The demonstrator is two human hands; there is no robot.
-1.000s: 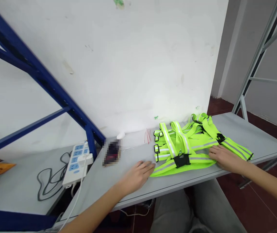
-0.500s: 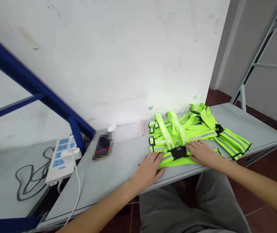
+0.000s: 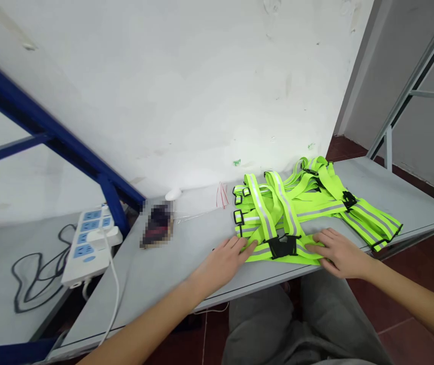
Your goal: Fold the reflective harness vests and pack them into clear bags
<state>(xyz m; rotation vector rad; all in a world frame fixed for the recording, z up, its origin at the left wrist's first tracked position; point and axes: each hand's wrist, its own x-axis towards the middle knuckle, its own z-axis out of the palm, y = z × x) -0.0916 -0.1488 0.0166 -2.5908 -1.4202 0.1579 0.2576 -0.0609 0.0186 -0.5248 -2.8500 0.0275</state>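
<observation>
- Left hand (image 3: 222, 261) and right hand (image 3: 340, 256), fingers on the green strap bundle (image 3: 304, 204) — pinched or just resting, can't tell!
- Bundle's at four o'clock in view, near edge close to the table (image 3: 192, 238) lip at its six, wall (image 3: 201, 91) at twelve.
- Tabletop stretches off toward its nine and two.
- Neon straps, silver stripes (image 3: 261, 205), a black patch (image 3: 283, 247) between the hands.

One left hand (image 3: 222, 259), one right hand (image 3: 342, 252), one power strip (image 3: 85, 248), one clear bag (image 3: 200, 197), one blurred item (image 3: 157, 224), one white object (image 3: 173, 194). The straps (image 3: 287, 207) overlap too much to count.
</observation>
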